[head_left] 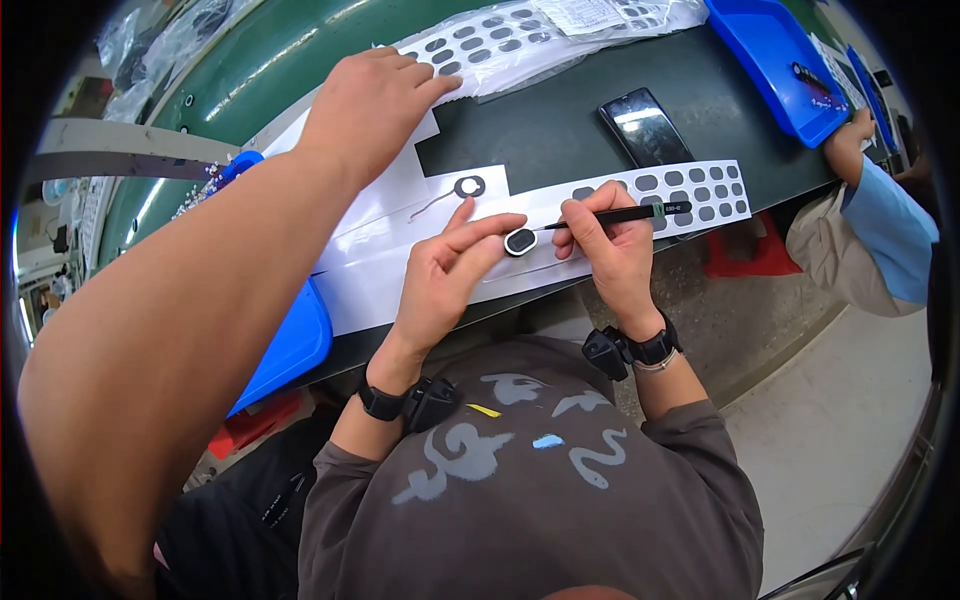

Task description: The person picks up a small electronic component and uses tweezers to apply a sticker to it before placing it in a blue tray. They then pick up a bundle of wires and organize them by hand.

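Holds black tweezers [638, 213] in right hand [614, 248] close to a small black-and-white part [520, 241] pinched in left hand [443, 272].

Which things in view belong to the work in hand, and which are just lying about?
Likely in the work:
- white-rimmed dark part, in the left hand
- black tweezers, in the right hand
- sheet of dark ovals, beside that hand

Apparently lying about:
- phone
- upper-right blue tray

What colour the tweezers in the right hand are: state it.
The tweezers are mostly black, with a greenish mark; the head view shows this best.
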`<state>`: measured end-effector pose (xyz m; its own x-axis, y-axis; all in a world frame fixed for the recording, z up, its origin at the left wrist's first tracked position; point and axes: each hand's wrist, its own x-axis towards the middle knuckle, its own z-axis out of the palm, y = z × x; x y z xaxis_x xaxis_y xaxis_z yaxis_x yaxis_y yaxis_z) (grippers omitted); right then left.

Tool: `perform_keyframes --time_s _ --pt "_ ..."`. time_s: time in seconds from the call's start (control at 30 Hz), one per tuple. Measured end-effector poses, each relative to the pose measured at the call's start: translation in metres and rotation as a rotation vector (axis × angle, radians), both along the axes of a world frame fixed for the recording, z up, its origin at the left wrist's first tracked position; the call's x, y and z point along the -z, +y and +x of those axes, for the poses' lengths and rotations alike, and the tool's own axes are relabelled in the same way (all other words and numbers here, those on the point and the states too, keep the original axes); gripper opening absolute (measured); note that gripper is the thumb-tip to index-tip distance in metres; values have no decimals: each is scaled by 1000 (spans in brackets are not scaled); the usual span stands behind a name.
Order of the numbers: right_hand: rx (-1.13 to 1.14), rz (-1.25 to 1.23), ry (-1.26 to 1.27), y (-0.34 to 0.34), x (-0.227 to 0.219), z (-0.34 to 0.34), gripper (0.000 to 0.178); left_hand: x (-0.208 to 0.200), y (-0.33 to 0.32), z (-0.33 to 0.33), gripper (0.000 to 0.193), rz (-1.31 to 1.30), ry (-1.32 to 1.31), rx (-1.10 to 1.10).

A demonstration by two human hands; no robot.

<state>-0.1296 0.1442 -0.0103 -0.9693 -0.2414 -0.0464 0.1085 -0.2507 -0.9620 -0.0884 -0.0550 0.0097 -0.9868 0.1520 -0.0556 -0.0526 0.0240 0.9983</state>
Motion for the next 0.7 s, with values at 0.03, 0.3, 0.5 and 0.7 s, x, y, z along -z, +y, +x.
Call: perform_keyframes --time_s 0.03,0.3,0.5,0.7 --pt "-3 -4 1 0 0 0 15 0 3 2 31 -2 0 1" --pt "12 -20 10 1 2 1 15 -11 10 5 40 200 -257 -91" --pt "87 -97 54 1 4 2 15 -13 1 -7 42 265 -294 -47" --pt "135 -80 34 1 3 2 15 -33 -8 -11 36 556 -403 -189"
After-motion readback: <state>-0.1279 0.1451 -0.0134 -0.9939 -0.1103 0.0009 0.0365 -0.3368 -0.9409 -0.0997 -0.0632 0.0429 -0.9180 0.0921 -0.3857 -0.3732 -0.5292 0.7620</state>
